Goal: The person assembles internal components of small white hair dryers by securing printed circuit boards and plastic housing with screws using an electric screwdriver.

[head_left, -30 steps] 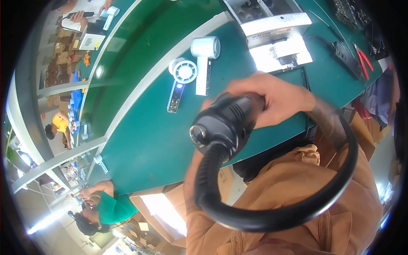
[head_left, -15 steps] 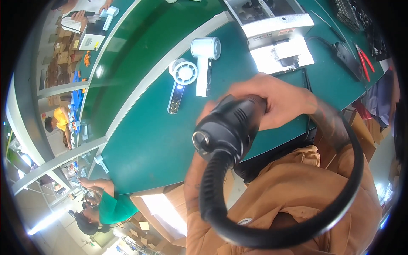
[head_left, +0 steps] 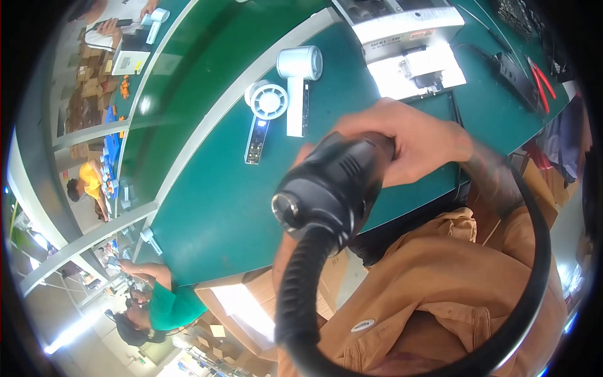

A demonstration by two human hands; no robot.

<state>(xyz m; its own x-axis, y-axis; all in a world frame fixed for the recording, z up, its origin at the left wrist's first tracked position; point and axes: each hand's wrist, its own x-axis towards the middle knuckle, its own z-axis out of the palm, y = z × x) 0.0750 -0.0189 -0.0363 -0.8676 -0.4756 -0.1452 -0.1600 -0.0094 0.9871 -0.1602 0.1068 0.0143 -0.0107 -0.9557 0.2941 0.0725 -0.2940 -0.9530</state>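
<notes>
A black electric screwdriver (head_left: 336, 182) fills the middle of the view, its metal ring end and thick corded tail toward me. My right hand (head_left: 418, 141) is wrapped round its far part, closed; the bit is hidden. Behind the tool only a sliver of my left hand (head_left: 304, 152) shows, so its fingers and anything in them stay hidden. Beyond lie two pale blue handheld fans on the green table. The nearer fan (head_left: 269, 102) shows its round grille and a handle with an exposed circuit board; the other fan (head_left: 298, 91) lies beside it, handle toward me.
A screw-feeder-like machine (head_left: 402, 31) stands at the far right, brightly lit in front. Red-handled pliers (head_left: 540, 85) and a black power strip (head_left: 516, 78) lie right of it. A grey rail (head_left: 239, 94) borders the table. An open cardboard box (head_left: 242, 308) stands at lower left, near a co-worker in green (head_left: 173, 311).
The screwdriver's near end has swung slightly left and its cord has shifted lower. My right hand stays round it. The fans appear slightly farther up and left as the view moves.
</notes>
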